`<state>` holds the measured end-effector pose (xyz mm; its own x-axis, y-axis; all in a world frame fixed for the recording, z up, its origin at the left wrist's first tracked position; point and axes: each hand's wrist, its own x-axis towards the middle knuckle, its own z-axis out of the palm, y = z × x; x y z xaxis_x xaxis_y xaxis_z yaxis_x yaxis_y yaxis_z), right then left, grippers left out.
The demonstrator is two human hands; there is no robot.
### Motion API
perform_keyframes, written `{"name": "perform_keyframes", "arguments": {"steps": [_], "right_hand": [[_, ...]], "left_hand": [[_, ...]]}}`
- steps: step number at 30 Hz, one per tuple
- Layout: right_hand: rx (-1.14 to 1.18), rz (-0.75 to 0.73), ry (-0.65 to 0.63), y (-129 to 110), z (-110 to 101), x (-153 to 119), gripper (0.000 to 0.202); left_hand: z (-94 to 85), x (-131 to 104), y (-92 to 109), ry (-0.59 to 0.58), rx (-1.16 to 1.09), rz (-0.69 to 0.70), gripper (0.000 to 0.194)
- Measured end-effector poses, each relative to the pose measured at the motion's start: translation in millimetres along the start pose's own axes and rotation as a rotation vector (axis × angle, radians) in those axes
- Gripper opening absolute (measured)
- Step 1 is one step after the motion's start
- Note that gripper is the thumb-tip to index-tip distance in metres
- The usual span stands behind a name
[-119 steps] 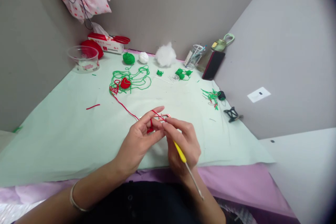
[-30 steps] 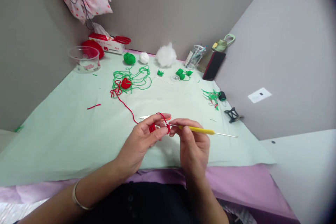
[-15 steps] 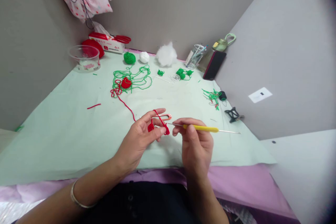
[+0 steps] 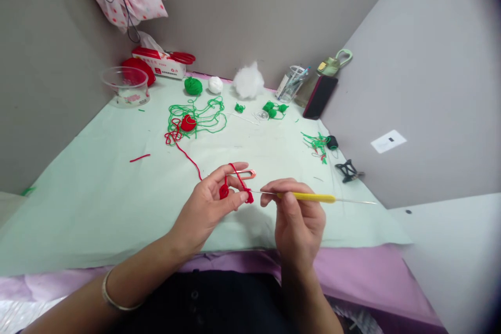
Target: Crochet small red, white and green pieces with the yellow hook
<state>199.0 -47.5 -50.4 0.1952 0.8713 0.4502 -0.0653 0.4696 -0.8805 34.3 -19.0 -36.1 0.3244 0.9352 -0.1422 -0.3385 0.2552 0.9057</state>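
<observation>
My left hand (image 4: 211, 201) pinches a small red crochet piece (image 4: 249, 197) between thumb and fingers, with red yarn looped over the raised index finger. From that hand the yarn (image 4: 190, 157) runs back to a small red yarn ball (image 4: 188, 123) on the table. My right hand (image 4: 299, 214) grips a crochet hook by its yellow handle (image 4: 313, 197). The hook's thin metal tip reaches the red piece; whether it sits inside a stitch is too small to tell. Just beyond my left fingers lies an orange-handled tool (image 4: 247, 174), partly hidden by them.
Tangled green yarn (image 4: 213, 124) surrounds the red ball. Behind stand a green yarn ball (image 4: 193, 86), a white ball (image 4: 215, 85), white stuffing (image 4: 249, 81) and a clear tub (image 4: 126, 88). At right are a phone (image 4: 320, 97), yarn scraps (image 4: 319, 143) and a black stand (image 4: 348, 171).
My right hand has moved right and slightly down with the crochet hook, whose handle now points farther right. My left hand has barely moved and keeps its hold on the red piece.
</observation>
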Motion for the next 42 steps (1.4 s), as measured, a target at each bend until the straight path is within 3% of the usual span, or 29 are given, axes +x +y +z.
{"name": "perform_keyframes", "arguments": {"steps": [15,26,32,42], "right_hand": [[-0.063,-0.026,-0.025,0,-1,1,0.02],[0.05,0.004,-0.017,2,-1,0,0.018],[0.204,0.095,-0.025,1,1,4,0.017],[0.102,0.05,-0.014,4,0,0,0.018]], "left_hand": [[-4.0,1,-1,-0.001,0.056,0.021,0.05],[-6.5,1,3,-0.01,0.115,-0.008,0.068],[-8.3,3,6,-0.051,0.131,-0.05,0.078],[-11.1,3,2,-0.083,0.12,-0.045,0.09]]}}
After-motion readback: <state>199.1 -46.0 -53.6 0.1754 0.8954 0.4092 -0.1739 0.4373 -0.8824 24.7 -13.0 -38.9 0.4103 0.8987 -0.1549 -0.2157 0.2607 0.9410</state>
